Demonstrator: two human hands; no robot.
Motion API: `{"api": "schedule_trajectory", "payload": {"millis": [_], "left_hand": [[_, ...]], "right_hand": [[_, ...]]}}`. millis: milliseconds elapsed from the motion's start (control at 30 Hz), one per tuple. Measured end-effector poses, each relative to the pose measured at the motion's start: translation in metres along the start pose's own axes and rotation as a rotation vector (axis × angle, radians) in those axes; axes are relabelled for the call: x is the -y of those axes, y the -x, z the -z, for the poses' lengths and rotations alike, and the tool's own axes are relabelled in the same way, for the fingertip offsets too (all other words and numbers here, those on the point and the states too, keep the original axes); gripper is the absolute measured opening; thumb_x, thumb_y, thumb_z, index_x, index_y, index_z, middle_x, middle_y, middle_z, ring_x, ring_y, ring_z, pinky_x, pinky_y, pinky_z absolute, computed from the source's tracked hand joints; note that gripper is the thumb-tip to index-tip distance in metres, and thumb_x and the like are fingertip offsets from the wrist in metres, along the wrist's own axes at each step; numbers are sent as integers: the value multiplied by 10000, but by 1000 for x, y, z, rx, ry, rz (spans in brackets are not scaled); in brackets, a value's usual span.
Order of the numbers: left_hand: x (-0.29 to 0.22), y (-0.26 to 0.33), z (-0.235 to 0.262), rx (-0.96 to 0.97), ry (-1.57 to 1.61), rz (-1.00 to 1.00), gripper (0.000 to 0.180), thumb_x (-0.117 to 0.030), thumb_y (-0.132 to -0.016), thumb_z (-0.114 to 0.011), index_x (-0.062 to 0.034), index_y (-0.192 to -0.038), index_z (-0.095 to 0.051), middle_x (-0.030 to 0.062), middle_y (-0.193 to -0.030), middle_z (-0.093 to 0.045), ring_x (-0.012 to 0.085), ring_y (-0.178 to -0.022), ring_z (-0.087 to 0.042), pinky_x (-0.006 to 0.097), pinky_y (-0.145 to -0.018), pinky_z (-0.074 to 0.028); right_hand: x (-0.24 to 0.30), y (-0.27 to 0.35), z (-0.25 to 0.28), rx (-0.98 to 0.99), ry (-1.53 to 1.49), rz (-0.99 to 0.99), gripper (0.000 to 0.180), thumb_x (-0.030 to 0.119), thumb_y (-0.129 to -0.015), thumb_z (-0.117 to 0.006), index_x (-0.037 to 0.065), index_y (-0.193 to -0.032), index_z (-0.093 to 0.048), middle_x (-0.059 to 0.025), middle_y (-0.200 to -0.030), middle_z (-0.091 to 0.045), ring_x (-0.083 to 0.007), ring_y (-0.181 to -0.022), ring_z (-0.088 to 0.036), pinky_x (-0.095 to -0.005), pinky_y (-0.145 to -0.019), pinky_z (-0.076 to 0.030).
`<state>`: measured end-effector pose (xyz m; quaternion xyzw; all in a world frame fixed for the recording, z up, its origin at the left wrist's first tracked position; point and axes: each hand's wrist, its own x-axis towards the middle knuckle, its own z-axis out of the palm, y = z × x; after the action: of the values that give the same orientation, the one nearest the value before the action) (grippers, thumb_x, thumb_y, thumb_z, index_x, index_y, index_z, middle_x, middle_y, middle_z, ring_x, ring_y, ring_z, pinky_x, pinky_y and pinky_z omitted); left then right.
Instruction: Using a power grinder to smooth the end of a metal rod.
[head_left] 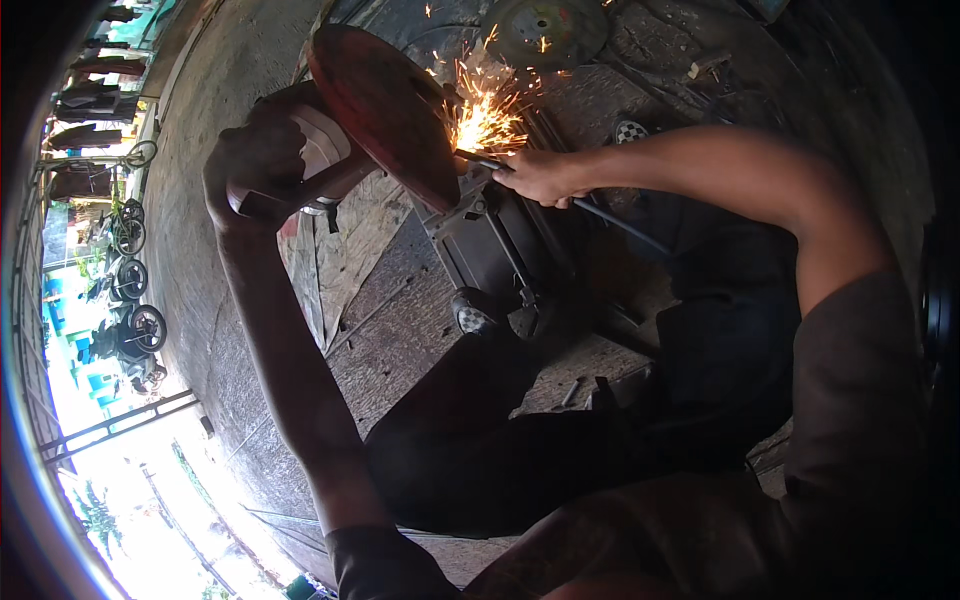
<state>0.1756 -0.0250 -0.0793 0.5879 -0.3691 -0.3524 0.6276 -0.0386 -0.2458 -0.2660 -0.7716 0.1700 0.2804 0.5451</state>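
My left hand (262, 165) is closed round the dark handle of a cut-off saw. The saw's large reddish, worn blade guard (380, 115) leans over the work and hides the blade. Bright orange sparks (488, 118) spray out just beyond the guard. My right hand (540, 178) grips a thin dark metal rod (625, 226), its far end close to the guard and the sparks. Below sits the saw's grey metal base (475, 248), with a clamp screw along it. Where the rod meets the blade is hidden.
My checkered shoes (472, 314) are beside the base. A round metal disc (545, 32) lies at the far side, with scrap metal (710, 68) to its right. Small metal pieces (572, 392) lie near my legs. Motorbikes (130, 280) stand far left.
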Motion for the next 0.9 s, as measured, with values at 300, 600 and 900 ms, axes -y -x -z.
{"api": "schedule_trajectory", "payload": {"millis": [300,600,900], "left_hand": [[-2,-1,16,-36,-800,-44,190,-128,-866,-528,53,-882,-583,115,-783,-606,156,-625,-584,244,-509,-468],[3,4,25,-44,-188,90,359,-271,-893,-521,54,-1045,-510,87,-798,-539,138,-598,-525,242,-484,-444],[1,4,13,129,526,153,367,-335,-900,-517,26,-955,-540,100,-825,-535,167,-627,-523,271,-510,-440]], "right_hand": [[13,8,1,294,-517,-94,363,433,-1021,-320,158,-787,-361,54,-596,-224,-34,-443,-226,-215,-360,-141],[30,22,-6,22,37,-116,427,398,-1016,-310,45,-831,-464,-25,-572,-393,-129,-393,-325,-284,-348,-277],[12,-7,-13,-167,374,136,401,256,-979,-422,-117,-975,-567,-242,-699,-629,-291,-454,-605,-380,-416,-522]]}}
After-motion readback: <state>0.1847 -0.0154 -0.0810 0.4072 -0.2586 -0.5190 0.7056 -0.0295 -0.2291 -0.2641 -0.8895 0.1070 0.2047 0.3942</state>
